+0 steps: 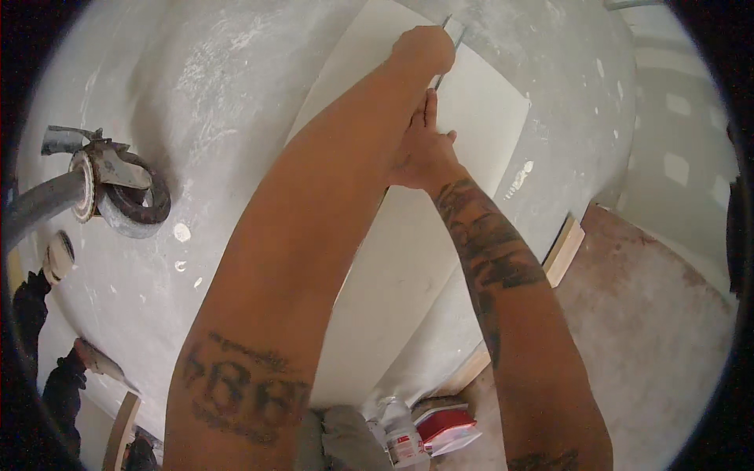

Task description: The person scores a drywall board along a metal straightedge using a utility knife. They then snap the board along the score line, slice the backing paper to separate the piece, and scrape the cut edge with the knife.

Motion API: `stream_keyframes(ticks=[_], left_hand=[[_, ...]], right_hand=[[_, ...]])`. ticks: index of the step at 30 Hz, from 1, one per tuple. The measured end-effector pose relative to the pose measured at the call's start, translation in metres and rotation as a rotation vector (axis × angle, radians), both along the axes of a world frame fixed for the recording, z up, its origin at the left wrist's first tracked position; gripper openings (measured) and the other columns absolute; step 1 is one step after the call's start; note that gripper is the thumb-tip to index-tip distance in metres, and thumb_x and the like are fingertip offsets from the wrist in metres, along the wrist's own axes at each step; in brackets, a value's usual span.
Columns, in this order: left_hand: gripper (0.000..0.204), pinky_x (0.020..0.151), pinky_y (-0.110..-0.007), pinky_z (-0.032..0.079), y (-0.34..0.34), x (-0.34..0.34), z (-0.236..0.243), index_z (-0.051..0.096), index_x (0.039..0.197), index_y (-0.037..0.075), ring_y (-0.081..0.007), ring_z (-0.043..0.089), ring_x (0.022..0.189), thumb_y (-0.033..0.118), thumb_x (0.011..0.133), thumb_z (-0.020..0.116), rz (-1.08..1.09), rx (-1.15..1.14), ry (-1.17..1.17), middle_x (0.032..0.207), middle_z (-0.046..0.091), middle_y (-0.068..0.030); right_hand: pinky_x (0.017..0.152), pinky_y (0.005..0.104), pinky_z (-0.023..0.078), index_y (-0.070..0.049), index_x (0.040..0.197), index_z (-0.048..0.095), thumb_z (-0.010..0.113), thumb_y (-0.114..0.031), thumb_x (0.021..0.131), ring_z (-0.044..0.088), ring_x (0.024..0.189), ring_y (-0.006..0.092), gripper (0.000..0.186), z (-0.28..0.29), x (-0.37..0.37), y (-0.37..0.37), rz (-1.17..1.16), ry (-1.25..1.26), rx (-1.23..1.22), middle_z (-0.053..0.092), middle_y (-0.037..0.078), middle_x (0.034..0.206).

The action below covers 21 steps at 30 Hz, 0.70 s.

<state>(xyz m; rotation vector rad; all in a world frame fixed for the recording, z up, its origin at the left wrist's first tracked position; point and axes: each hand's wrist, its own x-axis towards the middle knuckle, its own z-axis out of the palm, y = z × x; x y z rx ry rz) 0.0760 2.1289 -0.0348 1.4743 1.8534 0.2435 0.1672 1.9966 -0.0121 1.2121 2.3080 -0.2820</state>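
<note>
Scuffed grey surface [212,290], spattered white, surrounds a long panel [400,267] reaching from twelve to six o'clock; the left forearm [275,228] hides much of its left side and the frame crops its far end. It looks flat and off-white. Toward one o'clock, the left hand [426,51] is clenched against a thin metal strip [459,37], its contents hidden; just below, the right hand [428,157] stretches its fingers, whether gripping anything I cannot tell.
</note>
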Motion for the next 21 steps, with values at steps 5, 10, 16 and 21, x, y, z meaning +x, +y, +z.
stream_keyframes(ticks=[5, 10, 16, 21], left_hand=[[0.027, 0.083, -0.038, 0.053, -0.009, 0.005, -0.002, 0.07, 0.104, 0.007, -0.0288, 0.065, 0.102, 0.017, 0.081, 0.061, 0.078, 0.093, -0.013, 0.108, 0.068, -0.0123], [0.027, 0.085, -0.039, 0.053, -0.058, 0.005, 0.005, 0.07, 0.106, 0.006, -0.0291, 0.064, 0.103, 0.018, 0.084, 0.059, 0.004, 0.089, 0.051, 0.107, 0.067, -0.0125], [0.029, 0.08, -0.047, 0.053, -0.151, 0.002, 0.01, 0.058, 0.1, -0.004, -0.0399, 0.065, 0.091, 0.022, 0.087, 0.059, 0.223, 0.122, -0.113, 0.094, 0.066, -0.0243], [0.025, 0.077, -0.049, 0.052, -0.234, -0.001, 0.018, 0.053, 0.103, -0.002, -0.0415, 0.065, 0.087, 0.018, 0.089, 0.055, 0.195, 0.013, -0.051, 0.091, 0.066, -0.0254]], right_hand=[[0.094, 0.0685, 0.038, 0.015, 0.142, 0.011, 0.081, -0.064, 0.047, 0.002, 0.142, 0.0449, 0.142, -0.005, -0.002, 0.005, 0.061, -0.134, -0.088, 0.01, 0.031, 0.151], [0.095, 0.0718, 0.034, 0.002, 0.147, 0.016, 0.082, -0.061, 0.048, -0.003, 0.144, 0.0414, 0.135, -0.001, 0.003, 0.007, -0.001, -0.052, -0.198, 0.007, 0.028, 0.154], [0.095, 0.0733, 0.033, 0.002, 0.146, 0.018, 0.08, -0.061, 0.052, 0.002, 0.144, 0.0413, 0.129, -0.016, 0.01, 0.004, -0.032, 0.044, -0.002, 0.008, 0.027, 0.153], [0.096, 0.0732, 0.031, 0.009, 0.144, 0.015, 0.081, -0.063, 0.051, 0.001, 0.144, 0.0412, 0.135, -0.024, 0.009, 0.004, 0.045, 0.063, 0.102, 0.006, 0.028, 0.153]])
